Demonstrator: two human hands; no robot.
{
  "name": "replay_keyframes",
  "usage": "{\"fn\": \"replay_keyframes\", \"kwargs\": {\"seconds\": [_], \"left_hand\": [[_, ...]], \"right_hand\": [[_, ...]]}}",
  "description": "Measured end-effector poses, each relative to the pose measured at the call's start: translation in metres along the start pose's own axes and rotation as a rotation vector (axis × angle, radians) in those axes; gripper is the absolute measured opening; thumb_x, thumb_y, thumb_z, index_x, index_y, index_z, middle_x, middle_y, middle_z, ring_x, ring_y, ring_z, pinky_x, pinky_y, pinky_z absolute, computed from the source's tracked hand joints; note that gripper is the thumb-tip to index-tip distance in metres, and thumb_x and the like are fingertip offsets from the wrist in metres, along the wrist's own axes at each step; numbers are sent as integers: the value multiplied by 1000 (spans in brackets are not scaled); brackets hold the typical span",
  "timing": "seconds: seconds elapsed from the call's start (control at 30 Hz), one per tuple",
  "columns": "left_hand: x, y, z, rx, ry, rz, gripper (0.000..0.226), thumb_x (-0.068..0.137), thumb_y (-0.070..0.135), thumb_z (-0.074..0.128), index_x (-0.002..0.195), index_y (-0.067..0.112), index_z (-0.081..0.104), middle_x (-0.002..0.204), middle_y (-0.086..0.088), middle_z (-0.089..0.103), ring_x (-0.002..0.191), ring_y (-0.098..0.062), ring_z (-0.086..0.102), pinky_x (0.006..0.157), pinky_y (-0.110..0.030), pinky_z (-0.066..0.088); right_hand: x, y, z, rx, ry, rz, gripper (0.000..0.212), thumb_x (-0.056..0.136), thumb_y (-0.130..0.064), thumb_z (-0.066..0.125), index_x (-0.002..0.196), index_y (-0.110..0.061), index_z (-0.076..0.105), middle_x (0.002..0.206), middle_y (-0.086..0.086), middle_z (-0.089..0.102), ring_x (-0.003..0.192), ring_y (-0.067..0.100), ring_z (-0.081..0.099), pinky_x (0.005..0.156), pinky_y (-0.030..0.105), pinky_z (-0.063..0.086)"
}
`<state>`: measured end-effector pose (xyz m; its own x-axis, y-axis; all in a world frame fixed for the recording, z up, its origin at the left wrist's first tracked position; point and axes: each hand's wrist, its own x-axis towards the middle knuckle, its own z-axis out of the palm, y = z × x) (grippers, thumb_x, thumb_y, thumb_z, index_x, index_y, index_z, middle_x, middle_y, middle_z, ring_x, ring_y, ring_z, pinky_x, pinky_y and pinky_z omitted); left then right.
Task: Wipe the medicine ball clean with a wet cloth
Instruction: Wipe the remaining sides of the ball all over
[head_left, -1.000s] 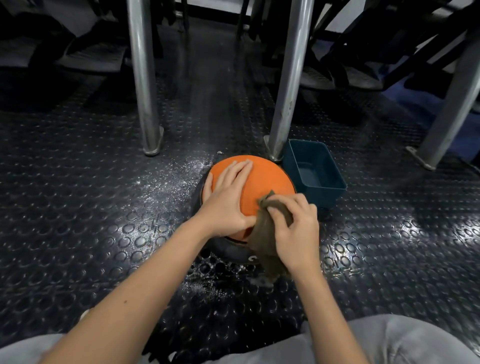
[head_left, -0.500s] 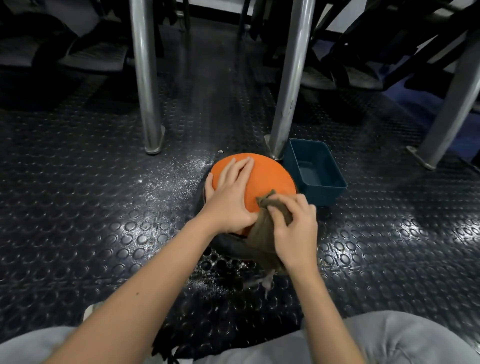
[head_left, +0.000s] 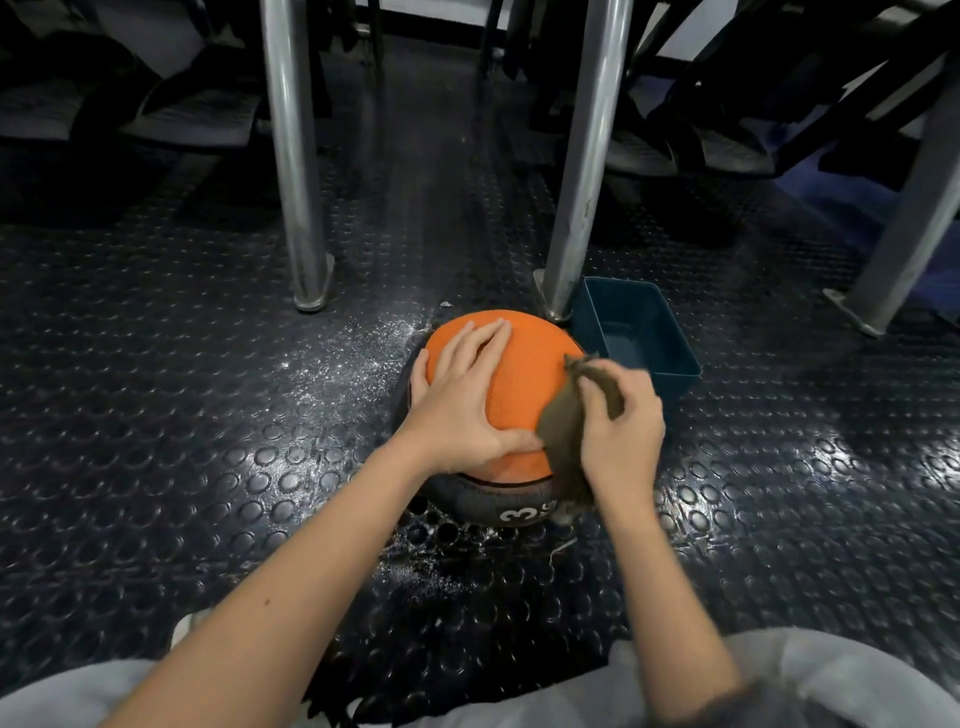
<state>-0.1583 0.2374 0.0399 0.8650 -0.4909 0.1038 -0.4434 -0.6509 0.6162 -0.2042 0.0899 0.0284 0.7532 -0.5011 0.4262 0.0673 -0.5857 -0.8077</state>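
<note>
Head view. The medicine ball, orange above and black below, sat on the studded rubber floor, close in front of the foot of a steel post and just left of a teal tub. The left hand lay flat on the ball's near-left crown, its grip spread and fingers straight, probably to steady the ball against rolling under the strokes. The right hand had its grip curled around a bunched brown cloth, holding it against the ball's right flank, with the loose end hanging down to the black lower half; this suggests wiping was under way on that side. The tub's nearness probably served for re-wetting the cloth. White specks lay scattered on the floor to the left of the ball and in front of it. Hard to judge: the right hand was blurred, so its finger placement was unclear; the cloth's wetness could not be told; the tub's contents were indistinct. A white "3" showed on the black lower half, the rest of the marking being covered by the cloth. The ball's far side and underside were hidden, so the extent of cleaning could not be assessed.
</note>
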Motion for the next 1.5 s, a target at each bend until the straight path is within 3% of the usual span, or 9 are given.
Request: {"fn": "replay_keyframes", "kwargs": {"seconds": [0.13, 0.3, 0.53, 0.67, 0.8, 0.9, 1.03, 1.27, 1.5], "left_hand": [[0, -7, -2, -18, 16, 8, 106, 67, 57, 65, 150, 29, 5, 155, 15, 2, 140, -1, -7, 115, -48, -8], [-6, -11, -7, -76, -23, 9, 106, 67, 62, 70, 149, 34, 8, 154, 19, 4, 140, 1, -6, 115, -43, -10], [33, -12, -20, -125, 189, 61, 42, 78, 65, 41, 111, 46, 59, 115, 19, 48, 118, -11, 43, 110, -47, 22], [48, -18, -9, -154, 188, 12, 33, 93, 50, 45, 122, 42, 58, 137, 14, 48, 126, -11, 43, 108, -38, 29], [50, -20, -12, -169, 193, 6, 31, 95, 47, 45, 121, 41, 60, 136, 13, 50, 125, -12, 45, 107, -35, 30], [52, -15, -8, -142, 196, -4, 33, 94, 49, 43, 121, 41, 60, 136, 14, 50, 126, -12, 45, 107, -38, 31], [59, -6, -10, -87, 187, -119, 34, 98, 45, 37, 126, 40, 56, 140, 11, 46, 128, -15, 41, 107, -39, 29], [47, -9, -22, -29, 190, -325, 40, 98, 51, 26, 132, 39, 45, 136, 4, 38, 127, -25, 32, 103, -50, 23], [17, -17, -28, 327, 373, -254, 35, 89, 50, 40, 100, 20, 53, 104, -4, 48, 107, -25, 43, 101, -42, 22]], "right_hand": [[-23, -6, 3, -41, -5, -86, 16, 89, -6, 61, 98, -17, 69, 90, -16, 50, 88, 13, 42, 79, 5, 29], [53, 15, 11, 25, -113, 110, 19, 92, -9, 57, 108, -11, 67, 100, -1, 58, 105, 25, 54, 89, 25, 40], [66, 29, 7, 75, -167, 146, 21, 92, -10, 57, 111, -7, 66, 110, 6, 63, 104, 16, 56, 93, 28, 44], [62, 22, 17, 31, -116, 126, 18, 93, -13, 55, 108, -15, 65, 104, -4, 58, 107, 22, 53, 92, 31, 42], [14, 8, 24, -66, 134, 47, 17, 94, -14, 53, 106, -14, 66, 101, -5, 56, 91, 17, 43, 73, 13, 27], [-32, -1, 29, -85, 275, -70, 17, 92, -18, 51, 98, -13, 66, 97, -1, 59, 82, 18, 44, 78, 9, 26], [-109, 3, 52, -181, 86, -207, 17, 88, -19, 49, 98, -18, 63, 96, -4, 58, 83, 14, 42, 75, 18, 28], [-52, 0, 24, 39, 301, 14, 10, 90, -14, 57, 97, -13, 65, 99, -3, 50, 92, 13, 41, 85, 7, 26], [41, 15, 28, 134, -65, 183, 11, 93, -15, 56, 101, -20, 61, 105, 0, 56, 108, 23, 52, 97, 33, 41]]}}
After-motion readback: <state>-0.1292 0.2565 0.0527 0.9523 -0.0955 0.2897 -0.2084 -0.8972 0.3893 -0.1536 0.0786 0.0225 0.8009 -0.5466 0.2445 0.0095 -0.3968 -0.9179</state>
